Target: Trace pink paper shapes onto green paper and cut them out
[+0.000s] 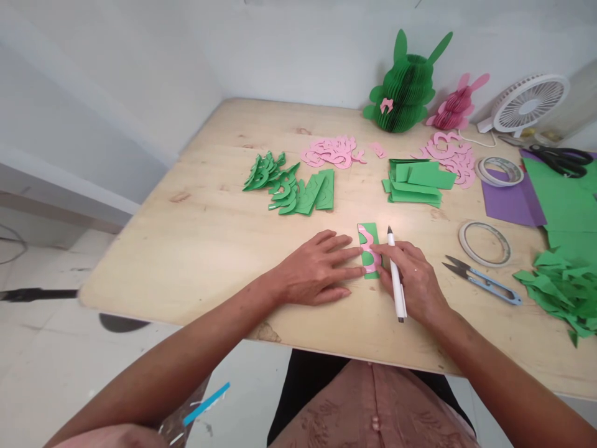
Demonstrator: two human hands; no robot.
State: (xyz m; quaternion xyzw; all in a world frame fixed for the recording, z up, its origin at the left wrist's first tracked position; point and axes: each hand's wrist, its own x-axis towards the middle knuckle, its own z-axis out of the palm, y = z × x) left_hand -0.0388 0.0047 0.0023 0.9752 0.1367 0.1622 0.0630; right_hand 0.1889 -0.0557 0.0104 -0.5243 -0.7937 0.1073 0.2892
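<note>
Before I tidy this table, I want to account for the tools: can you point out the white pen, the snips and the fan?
White pen (396, 277): head view, middle of its barrel.
Snips (485, 277): head view, blue handle.
Fan (529, 106): head view, hub of its grille.

No readable text, label, brand or number, any print inside upper tape roll (501, 183) and lower tape roll (485, 262) too small to tell, nothing legible on white pen (398, 289) or fan (529, 106)
</note>
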